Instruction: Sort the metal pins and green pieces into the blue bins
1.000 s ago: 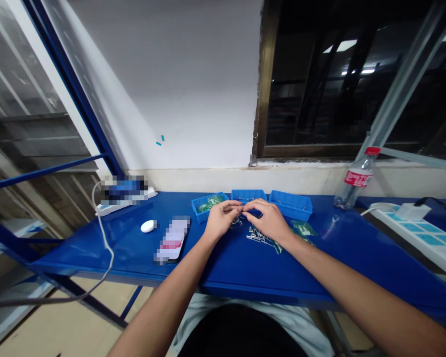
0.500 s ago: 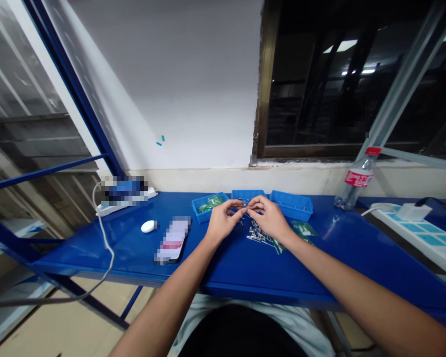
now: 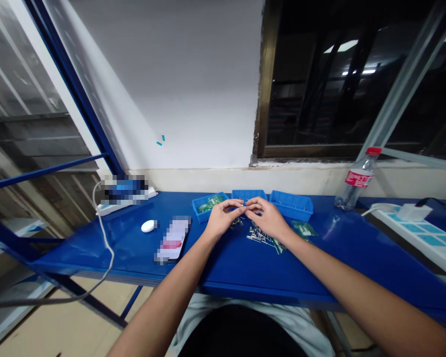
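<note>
Fingertips of my left hand (image 3: 223, 218) and my right hand (image 3: 263, 214) meet above the table in a pinch. A tiny pale or metallic piece seems to show between them, too small to name. Under and beside my right hand lies a pile of thin silvery metal pins (image 3: 258, 235), rivet-like in shape, with more partly hidden below my fingers. Behind my hands stand the left blue bin (image 3: 200, 216) with green plastic bags (image 3: 211, 202), the middle blue bin (image 3: 248, 193) and the right blue bin (image 3: 301, 213), which has a few small bits inside.
A green plastic packet (image 3: 304, 228) lies right of my right wrist. On the left are a phone (image 3: 173, 240), a white oval object (image 3: 147, 226) and a power strip (image 3: 115, 204) with a cable. A bottle (image 3: 359, 178) and another power strip (image 3: 423, 233) are at the right.
Both hands stay nearly in place. The fingers have shifted slightly, and the left hand sits a little lower and flatter, showing more metal pins beneath.
</note>
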Demonstrator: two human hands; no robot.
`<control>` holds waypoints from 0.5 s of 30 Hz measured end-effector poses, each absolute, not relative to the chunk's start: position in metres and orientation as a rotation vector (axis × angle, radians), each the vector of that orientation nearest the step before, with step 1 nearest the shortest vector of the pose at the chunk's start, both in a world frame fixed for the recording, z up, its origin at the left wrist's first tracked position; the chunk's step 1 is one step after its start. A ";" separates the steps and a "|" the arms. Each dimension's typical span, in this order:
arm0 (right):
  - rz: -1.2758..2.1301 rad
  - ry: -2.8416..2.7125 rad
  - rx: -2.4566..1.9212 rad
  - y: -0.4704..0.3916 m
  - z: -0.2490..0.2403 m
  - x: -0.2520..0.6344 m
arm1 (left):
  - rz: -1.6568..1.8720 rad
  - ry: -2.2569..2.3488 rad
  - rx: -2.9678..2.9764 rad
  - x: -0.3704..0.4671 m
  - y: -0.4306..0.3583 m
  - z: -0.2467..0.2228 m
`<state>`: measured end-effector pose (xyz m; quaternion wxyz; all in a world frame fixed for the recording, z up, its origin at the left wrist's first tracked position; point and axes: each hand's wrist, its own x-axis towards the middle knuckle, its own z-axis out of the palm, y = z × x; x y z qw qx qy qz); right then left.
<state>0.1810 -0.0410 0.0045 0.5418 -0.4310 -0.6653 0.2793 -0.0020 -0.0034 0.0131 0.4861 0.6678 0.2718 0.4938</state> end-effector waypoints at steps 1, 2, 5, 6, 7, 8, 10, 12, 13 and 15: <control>0.649 -1.603 -1.037 -0.042 0.005 0.181 | 1.213 0.675 1.607 -0.002 -0.003 0.013; 0.638 -1.625 -1.048 -0.042 0.006 0.181 | 1.227 0.688 1.591 -0.002 -0.002 0.013; 0.613 -1.684 -1.064 -0.044 0.007 0.181 | 1.267 0.701 1.557 -0.001 -0.001 0.012; 0.608 -1.702 -1.067 -0.045 0.007 0.181 | 1.274 0.699 1.552 -0.001 -0.001 0.011; 0.605 -1.720 -1.070 -0.045 0.007 0.181 | 1.277 0.699 1.554 -0.001 -0.001 0.011; 0.602 -1.737 -1.071 -0.046 0.008 0.181 | 1.278 0.703 1.564 -0.001 0.000 0.011; 0.606 -1.764 -1.058 -0.046 0.008 0.181 | 1.281 0.721 1.603 -0.002 -0.001 0.011; 0.636 -1.768 -1.021 -0.045 0.008 0.182 | 1.285 0.733 1.665 -0.003 -0.001 0.012; 0.659 -1.761 -0.999 -0.044 0.007 0.182 | 1.283 0.729 1.700 -0.004 -0.002 0.013; 0.708 -1.736 -0.961 -0.042 0.007 0.183 | 1.274 0.703 1.755 -0.004 -0.003 0.015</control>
